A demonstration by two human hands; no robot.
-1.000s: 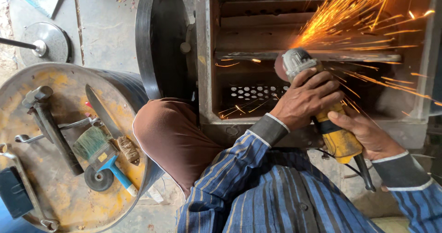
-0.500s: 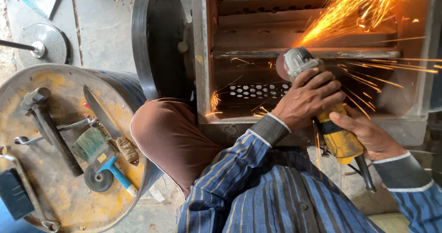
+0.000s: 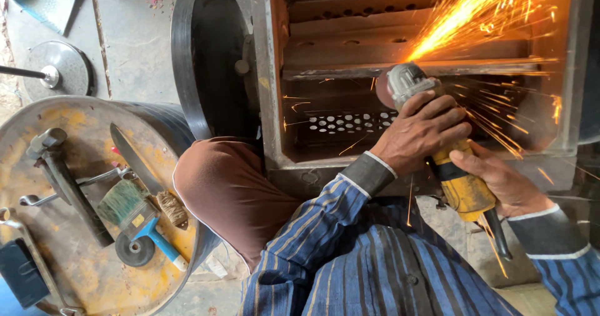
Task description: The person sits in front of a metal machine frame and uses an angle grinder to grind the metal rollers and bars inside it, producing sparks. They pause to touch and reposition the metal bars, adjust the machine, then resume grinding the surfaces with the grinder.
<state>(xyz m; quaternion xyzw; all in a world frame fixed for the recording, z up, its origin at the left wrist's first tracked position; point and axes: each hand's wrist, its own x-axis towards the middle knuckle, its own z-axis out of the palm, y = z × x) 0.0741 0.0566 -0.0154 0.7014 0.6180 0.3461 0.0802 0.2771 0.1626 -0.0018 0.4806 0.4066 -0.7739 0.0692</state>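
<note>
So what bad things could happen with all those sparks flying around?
1. Both hands are bare: the left hand has its grip right behind the spinning disc of the yellow angle grinder, so a slip could cut or burn fingers.
2. The orange sparks spray inside the metal cabinet frame and some fall back towards the blue striped sleeve, which might scorch.
3. The right hand holds near the black cable, which could snag.

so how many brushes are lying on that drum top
2: a blue-handled paint brush near the drum top's middle, and a small wire brush just right of it by the rim. Others may be hidden off-frame at left.
</note>
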